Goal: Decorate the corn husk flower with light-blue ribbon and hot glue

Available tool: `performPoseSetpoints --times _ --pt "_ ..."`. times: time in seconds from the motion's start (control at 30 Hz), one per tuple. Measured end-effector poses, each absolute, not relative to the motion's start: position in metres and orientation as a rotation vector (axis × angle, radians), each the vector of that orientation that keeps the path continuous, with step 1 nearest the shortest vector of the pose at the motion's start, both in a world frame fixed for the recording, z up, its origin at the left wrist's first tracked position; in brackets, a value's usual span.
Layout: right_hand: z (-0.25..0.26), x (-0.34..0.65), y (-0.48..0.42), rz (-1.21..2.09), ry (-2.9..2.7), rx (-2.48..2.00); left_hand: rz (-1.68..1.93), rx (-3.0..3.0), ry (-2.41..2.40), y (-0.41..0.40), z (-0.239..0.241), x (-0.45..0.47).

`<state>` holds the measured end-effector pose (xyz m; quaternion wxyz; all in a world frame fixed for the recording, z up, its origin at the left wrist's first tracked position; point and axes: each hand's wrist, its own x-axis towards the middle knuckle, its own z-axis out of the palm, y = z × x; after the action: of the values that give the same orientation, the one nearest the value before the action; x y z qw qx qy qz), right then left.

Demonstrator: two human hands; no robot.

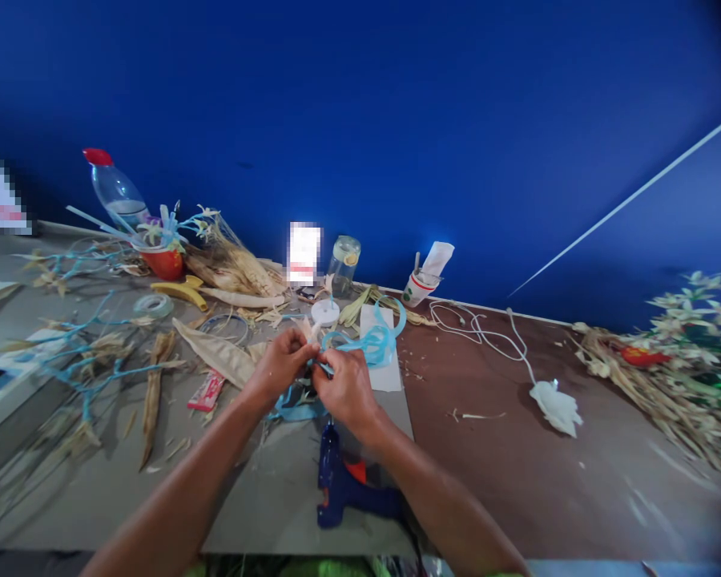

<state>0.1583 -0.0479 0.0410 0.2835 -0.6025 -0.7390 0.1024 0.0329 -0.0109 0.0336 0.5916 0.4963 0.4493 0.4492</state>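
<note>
My left hand (282,365) is closed in a pinch at the base of a small pale husk flower (308,327). Close against it, my right hand (349,386) pinches a light blue ribbon (332,370) at the flower's stem; the fingertips hide exactly where the two meet. More blue ribbon (381,340) lies in loose loops behind my right hand, over a white sheet (389,377). Below the hands, a dark blue glue gun (336,489) rests on the grey table, partly covered by my right forearm.
Blue-wrapped branches (87,385), a yellow-handled tool (180,292), a tape roll (153,305) and a red packet (207,391) lie left. Behind stand a red cup (163,263), a bottle (117,188), a glass jar (344,264) and a white cup (419,288). A white cable (505,346) and flower bundle (666,377) lie right.
</note>
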Motion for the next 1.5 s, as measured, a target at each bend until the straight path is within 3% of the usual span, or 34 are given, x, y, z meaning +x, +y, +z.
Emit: performPoseSetpoints --times 0.37,0.93,1.5 --pt "0.054 0.169 -0.041 0.741 -1.673 -1.494 0.913 1.097 0.868 -0.016 0.032 0.022" --pt "0.038 0.162 -0.043 0.331 -1.919 -1.624 0.875 1.483 1.145 -0.010 0.020 0.028" --pt "0.058 0.183 -0.036 0.599 -1.609 -1.539 1.040 1.074 0.916 -0.013 0.033 0.023"
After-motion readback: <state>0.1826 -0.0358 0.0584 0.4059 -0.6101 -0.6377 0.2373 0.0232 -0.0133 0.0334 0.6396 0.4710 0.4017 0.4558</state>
